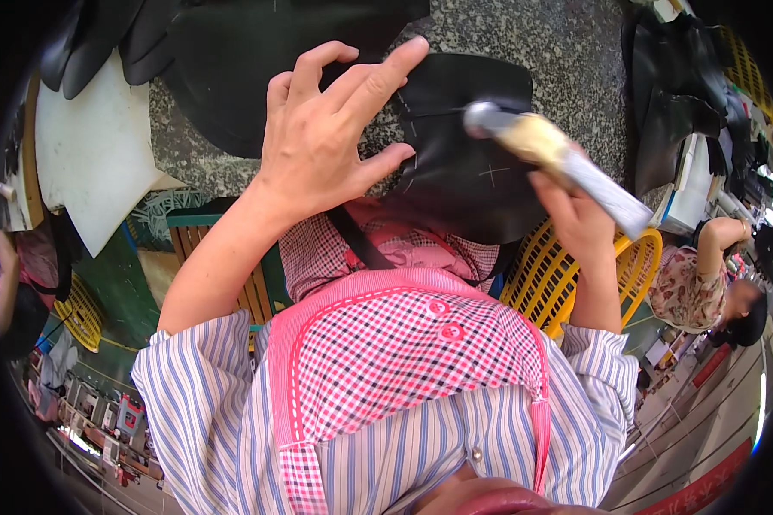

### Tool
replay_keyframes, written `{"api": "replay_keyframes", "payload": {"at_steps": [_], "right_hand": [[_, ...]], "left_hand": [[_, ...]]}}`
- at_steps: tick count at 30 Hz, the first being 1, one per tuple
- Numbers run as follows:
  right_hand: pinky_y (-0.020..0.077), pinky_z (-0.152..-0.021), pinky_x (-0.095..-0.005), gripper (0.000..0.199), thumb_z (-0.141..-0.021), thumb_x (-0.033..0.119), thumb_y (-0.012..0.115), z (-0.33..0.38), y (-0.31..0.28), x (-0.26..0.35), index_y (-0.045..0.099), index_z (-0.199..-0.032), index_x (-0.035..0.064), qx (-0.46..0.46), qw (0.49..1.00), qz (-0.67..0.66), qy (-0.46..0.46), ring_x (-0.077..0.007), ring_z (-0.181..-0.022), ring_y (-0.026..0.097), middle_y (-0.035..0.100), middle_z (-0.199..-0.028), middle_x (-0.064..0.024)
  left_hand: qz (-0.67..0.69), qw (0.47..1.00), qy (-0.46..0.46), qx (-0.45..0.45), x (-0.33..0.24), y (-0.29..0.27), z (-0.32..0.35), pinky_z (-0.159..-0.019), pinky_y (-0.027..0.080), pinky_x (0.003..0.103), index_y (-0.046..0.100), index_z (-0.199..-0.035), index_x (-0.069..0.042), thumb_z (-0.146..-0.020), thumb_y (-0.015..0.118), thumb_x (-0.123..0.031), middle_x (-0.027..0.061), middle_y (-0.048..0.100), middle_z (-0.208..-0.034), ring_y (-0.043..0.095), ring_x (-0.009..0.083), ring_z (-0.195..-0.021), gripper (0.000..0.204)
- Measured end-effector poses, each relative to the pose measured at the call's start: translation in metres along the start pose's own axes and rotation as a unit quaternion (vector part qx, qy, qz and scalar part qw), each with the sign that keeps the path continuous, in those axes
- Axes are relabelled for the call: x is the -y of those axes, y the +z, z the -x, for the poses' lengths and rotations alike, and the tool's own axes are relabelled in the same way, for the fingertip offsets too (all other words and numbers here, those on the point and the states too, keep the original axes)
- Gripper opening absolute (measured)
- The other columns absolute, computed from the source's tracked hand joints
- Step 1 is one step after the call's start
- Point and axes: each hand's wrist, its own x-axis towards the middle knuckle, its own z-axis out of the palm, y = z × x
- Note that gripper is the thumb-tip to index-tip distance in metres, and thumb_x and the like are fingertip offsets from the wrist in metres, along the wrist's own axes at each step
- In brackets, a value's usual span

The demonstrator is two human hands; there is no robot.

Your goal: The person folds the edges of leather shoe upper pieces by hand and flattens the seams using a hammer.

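Note:
A black leather-like piece [464, 159] with light marks lies on the speckled stone slab [567, 77], its near end hanging over the slab's edge. My left hand [322, 129] is spread at the left side of this piece, index finger and thumb reaching to its edge. It grips nothing that I can see. In my right hand [582, 225] is a hammer [537, 144], blurred by motion, held over the right part of the piece. The hammer's rounded metal face points left. Whether it touches the piece I cannot tell.
More black pieces lie at the upper left [223, 69] and on the right [678, 94]. A white sheet [90, 146] hangs at the left edge. Below the slab on the right stands a yellow plastic basket [541, 270]. Another person [696, 275] is at the far right.

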Motion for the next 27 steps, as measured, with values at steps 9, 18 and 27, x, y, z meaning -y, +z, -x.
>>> {"api": "replay_keyframes", "payload": {"at_steps": [9, 18, 27], "right_hand": [[0.0467, -0.064, -0.0300, 0.022, -0.075, 0.012, 0.069, 0.061, -0.034, -0.061, 0.058, -0.093, 0.0057, -0.237, 0.934, 0.238, 0.123, -0.0216, -0.068, 0.060, 0.060, -0.077, -0.0094], [0.0456, -0.076, -0.0314, 0.029, -0.073, 0.011, 0.069, 0.035, -0.030, -0.055, 0.060, -0.099, 0.0024, -0.255, 0.956, 0.148, -0.001, -0.0241, -0.085, 0.057, 0.058, -0.093, -0.0105], [0.0464, -0.082, -0.0291, 0.067, -0.074, 0.004, 0.067, -0.019, 0.023, 0.005, 0.034, -0.132, 0.0098, -0.024, 0.880, -0.474, 0.019, -0.0181, -0.091, 0.060, 0.060, -0.102, -0.0085]], "left_hand": [[-0.134, 0.986, 0.062, 0.075, -0.014, -0.025, -0.023, -0.093, 0.036, 0.042, 0.064, -0.101, -0.012, -0.065, 0.060, -0.003, 0.0054, 0.050, -0.120, 0.041, 0.0300, -0.116, 0.037], [0.012, 0.996, 0.071, 0.056, -0.024, -0.001, -0.039, -0.087, 0.043, 0.036, 0.060, -0.107, -0.009, -0.072, 0.066, -0.010, 0.0071, 0.058, -0.104, 0.049, 0.0272, -0.105, 0.035], [0.476, 0.873, -0.095, 0.042, -0.031, -0.005, -0.031, -0.075, 0.046, 0.023, 0.065, -0.098, -0.003, -0.074, 0.065, 0.003, 0.0040, 0.064, -0.092, 0.059, 0.0105, -0.084, 0.025]]}}
